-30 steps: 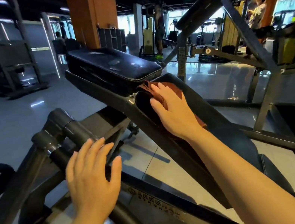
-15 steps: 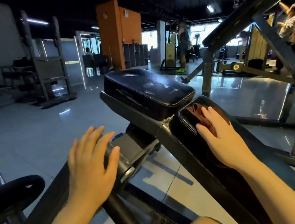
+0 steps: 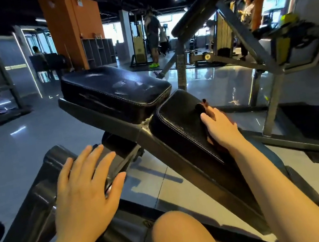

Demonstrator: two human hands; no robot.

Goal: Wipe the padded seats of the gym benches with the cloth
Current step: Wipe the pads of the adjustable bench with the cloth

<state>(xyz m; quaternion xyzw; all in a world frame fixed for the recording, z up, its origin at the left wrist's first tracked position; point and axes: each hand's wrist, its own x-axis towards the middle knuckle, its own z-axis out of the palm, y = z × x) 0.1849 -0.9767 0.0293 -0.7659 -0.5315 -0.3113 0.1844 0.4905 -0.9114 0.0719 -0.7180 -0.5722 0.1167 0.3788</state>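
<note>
A black padded bench runs from me toward the back: a sloping long pad (image 3: pixel 178 126) near me and a shorter worn seat pad (image 3: pixel 114 88) beyond it. My right hand (image 3: pixel 220 127) lies over the right edge of the sloping pad with the dark reddish cloth (image 3: pixel 201 107) under it; only a small tip of the cloth shows past my fingertips. The fingers curve down over the pad's far side, so the grip is hidden. My left hand (image 3: pixel 83 187) rests flat, fingers spread, on a black metal arm (image 3: pixel 39 195) of the machine at the left.
My bare knee (image 3: pixel 181 236) is at the bottom centre. A slanted steel frame (image 3: pixel 244 27) stands to the right. Glossy grey floor surrounds the bench. A person (image 3: pixel 153 36) stands at a machine in the back, near an orange pillar (image 3: pixel 71 25).
My right hand has slid with the cloth from the top end of the sloping pad across to its right edge. The view rose and my knee came into sight. The left hand stayed put.
</note>
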